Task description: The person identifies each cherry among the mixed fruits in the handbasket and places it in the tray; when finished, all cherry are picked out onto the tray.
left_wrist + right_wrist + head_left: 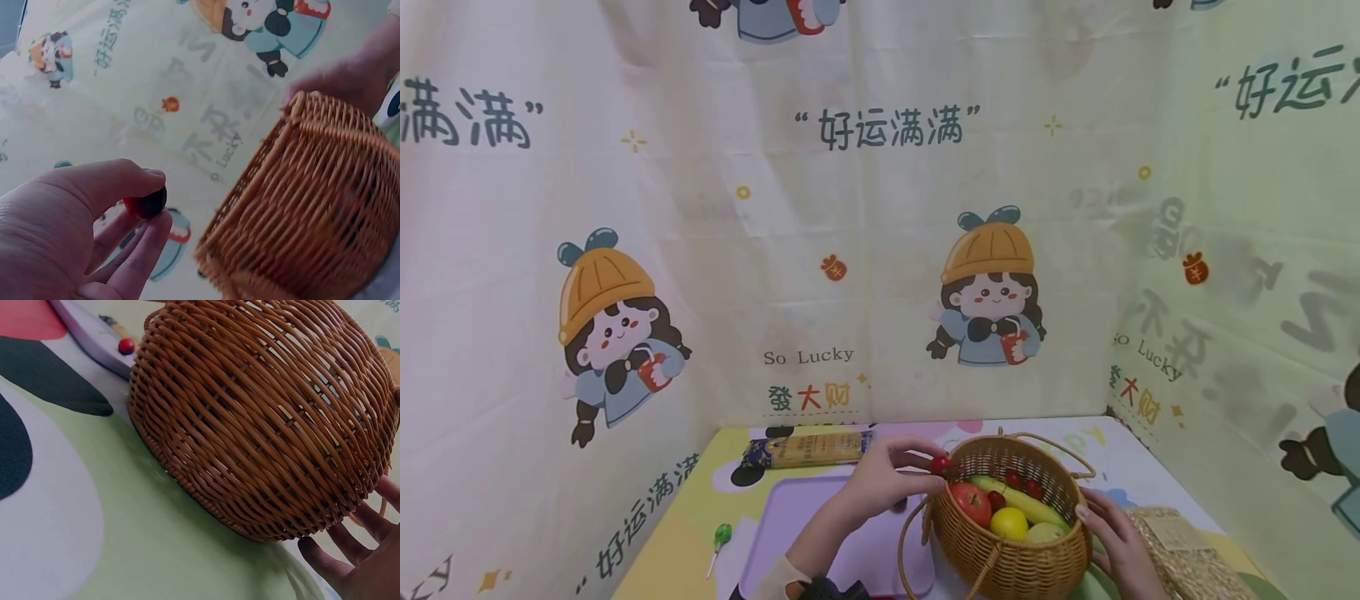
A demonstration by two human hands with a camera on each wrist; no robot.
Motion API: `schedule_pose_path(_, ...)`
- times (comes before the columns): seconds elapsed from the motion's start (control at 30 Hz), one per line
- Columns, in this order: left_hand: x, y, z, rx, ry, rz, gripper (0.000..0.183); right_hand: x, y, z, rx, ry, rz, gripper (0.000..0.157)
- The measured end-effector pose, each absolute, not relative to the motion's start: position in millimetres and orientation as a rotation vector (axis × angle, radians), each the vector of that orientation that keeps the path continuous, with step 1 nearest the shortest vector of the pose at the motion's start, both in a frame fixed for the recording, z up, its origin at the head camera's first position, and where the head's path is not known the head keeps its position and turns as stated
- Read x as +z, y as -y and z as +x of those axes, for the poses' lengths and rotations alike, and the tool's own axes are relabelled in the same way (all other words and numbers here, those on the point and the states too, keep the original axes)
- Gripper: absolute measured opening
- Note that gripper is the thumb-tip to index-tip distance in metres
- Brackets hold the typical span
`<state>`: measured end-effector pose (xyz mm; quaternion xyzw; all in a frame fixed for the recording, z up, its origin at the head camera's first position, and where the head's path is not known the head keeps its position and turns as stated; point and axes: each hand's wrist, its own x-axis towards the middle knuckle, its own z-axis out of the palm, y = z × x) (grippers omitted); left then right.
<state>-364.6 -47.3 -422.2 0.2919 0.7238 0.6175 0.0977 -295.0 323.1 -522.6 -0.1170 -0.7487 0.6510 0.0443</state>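
Observation:
My left hand [887, 475] pinches a small red cherry [941, 464] between thumb and fingertips, right at the left rim of a round wicker basket [1000, 562]. In the left wrist view the cherry [147, 201] looks dark and shiny, apart from the basket's rim. Inside the basket are a red apple [972, 504], a yellow lemon [1009, 523], a long yellow-green fruit [1026, 502], a pale green fruit [1047, 532] and several cherries. My right hand [1116, 533] holds the basket's right side, thumb at the rim, fingers [369, 522] spread along the outer wall.
A lilac tray [842, 575] lies left of the basket; a red ball [126, 346] shows there in the right wrist view. Behind is a gold-and-blue packet [812, 450]. A green lollipop [722, 537] lies far left, a woven straw item [1187, 558] right. Printed curtains surround the table.

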Motion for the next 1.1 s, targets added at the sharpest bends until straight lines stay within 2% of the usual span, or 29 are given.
schedule_pose_path(0.5,-456.4,138.5,-378.5,1.885,-2.38,0.566,0.038,-516.8,-319.1,-292.7,1.973,2.292,-0.347,0.081)
schedule_pose_path(0.9,-495.4,189.5,-393.8,1.864,-2.669,0.225,0.034,-516.4,-320.7,-290.7,1.983,2.284,-0.344,0.08)
schedule_pose_path(1.1,-504.5,201.8,-398.9,1.749,-2.784,0.148,0.036,-516.4,-320.8,-290.6,1.987,2.281,-0.343,0.08)
